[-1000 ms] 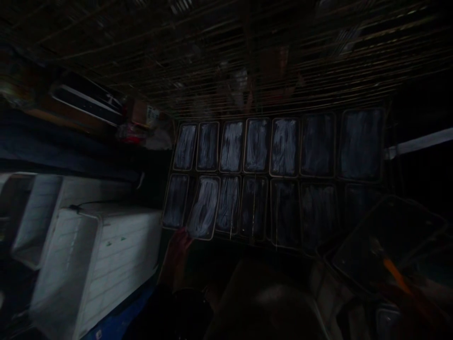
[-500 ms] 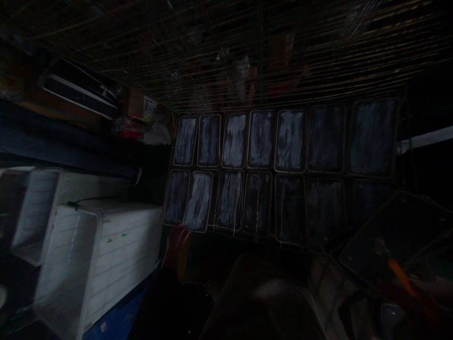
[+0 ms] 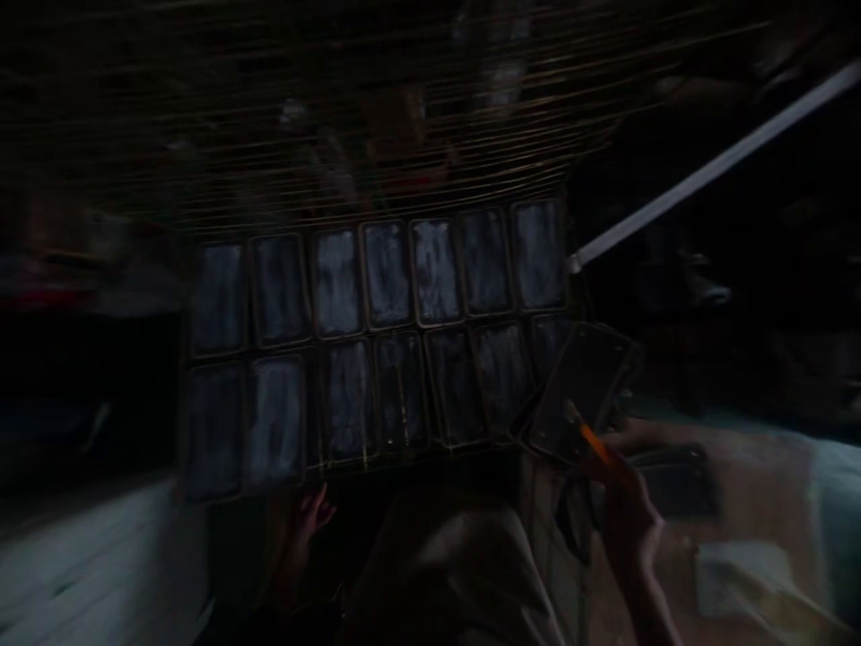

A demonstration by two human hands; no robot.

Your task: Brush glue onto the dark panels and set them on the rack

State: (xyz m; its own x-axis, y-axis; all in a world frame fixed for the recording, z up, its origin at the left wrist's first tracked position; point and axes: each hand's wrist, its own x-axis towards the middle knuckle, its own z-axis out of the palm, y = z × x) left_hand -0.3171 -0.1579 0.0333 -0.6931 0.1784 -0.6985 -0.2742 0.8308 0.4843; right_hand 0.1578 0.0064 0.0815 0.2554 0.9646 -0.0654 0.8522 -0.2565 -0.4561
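Two rows of dark rectangular trays or panels, streaked with whitish coating, lie on a wire rack; one whitish panel point(image 3: 275, 417) is in the front row at left. My left hand point(image 3: 313, 516) is just below the front edge, fingers apart and nothing in them. At the right, my right hand point(image 3: 629, 511) grips a paintbrush point(image 3: 593, 441) with an orange handle. Its bristles are over a plain dark panel point(image 3: 582, 381), which lies tilted across the rack's right end. Whether the bristles touch it I cannot tell; the picture is dark and blurred.
Beside my right arm is a brownish surface point(image 3: 760, 467) with another dark panel point(image 3: 676, 480) and a pale flat item point(image 3: 743, 574). A white crate point(image 3: 87, 556) stands at lower left. Wire grating point(image 3: 471, 170) rises behind the rack, and a pale bar point(image 3: 719, 161) slants at upper right.
My view has swung to the right. My left hand, earlier at the lower edge of a front-row whitish panel, is now apart from it. My right hand and the brush show more fully.
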